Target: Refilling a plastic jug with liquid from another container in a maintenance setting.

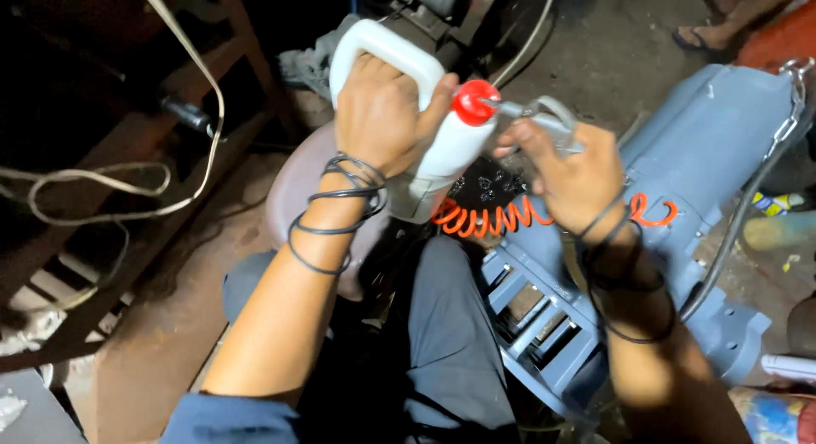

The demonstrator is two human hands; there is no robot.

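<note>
My left hand (380, 113) grips the handle of a white plastic jug (442, 151) with a red cap (473, 102), holding it tilted over my lap. My right hand (568, 170) holds a metal air blow gun (544, 119) whose nozzle points at the red cap. An orange coiled hose (489, 216) runs from the gun below my hands. Black cords are wound around both wrists.
A large blue-grey motor housing (714, 147) with cooling fins lies at my right, with a chain and a dark cable on it. A maroon stool seat (293, 185) is below the jug. Wooden frame and pale cords at left. Another person's sandalled foot (705, 36) at top right.
</note>
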